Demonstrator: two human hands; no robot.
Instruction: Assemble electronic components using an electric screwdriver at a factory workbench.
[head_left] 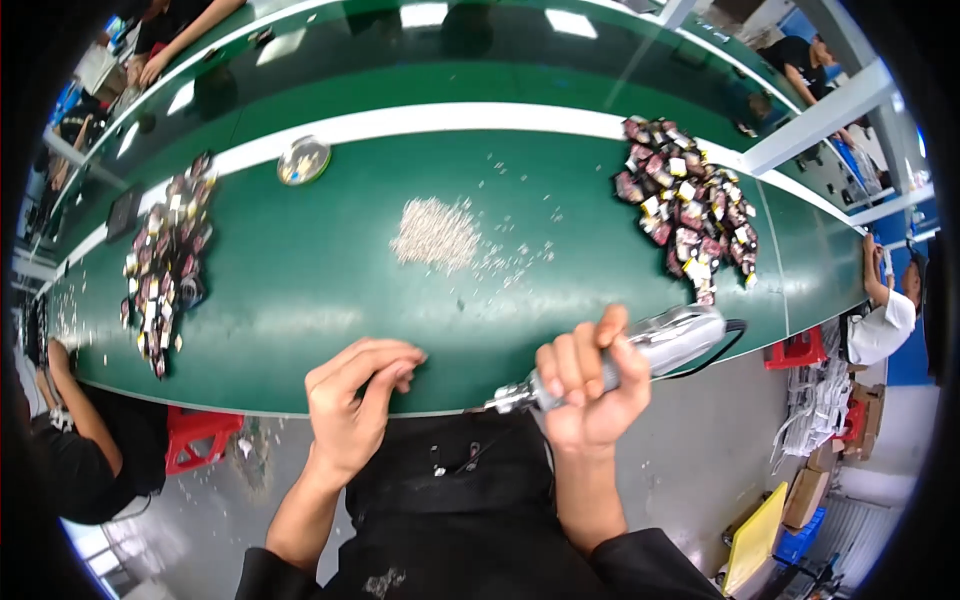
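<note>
Two bare hands are at the near edge of one long green workbench (290, 270). The right hand (590, 385) is wrapped around one silver-grey electric screwdriver (680, 340), from which one black cable (725, 350) curves at the right. The narrow end of the screwdriver points left, near the bench edge. The left hand (350, 410) is narrow, its thumb bent close to the fingers; one cannot tell whether a small piece is between them.

Beyond the hands, in the middle, lies one heap of tiny pale pieces (435, 235), perhaps screws or pins, but too small to be sure. Loose ones are scattered to its right and far side. Two piles of dark parts with white and pink patches are there: one left pile (170, 265) and one right pile (690, 205); their parts overlap too much for counting. One round dish (290, 178) with small bits stands far left of the heap. At least two red stools (200, 440) are on the floor, one at each side.
</note>
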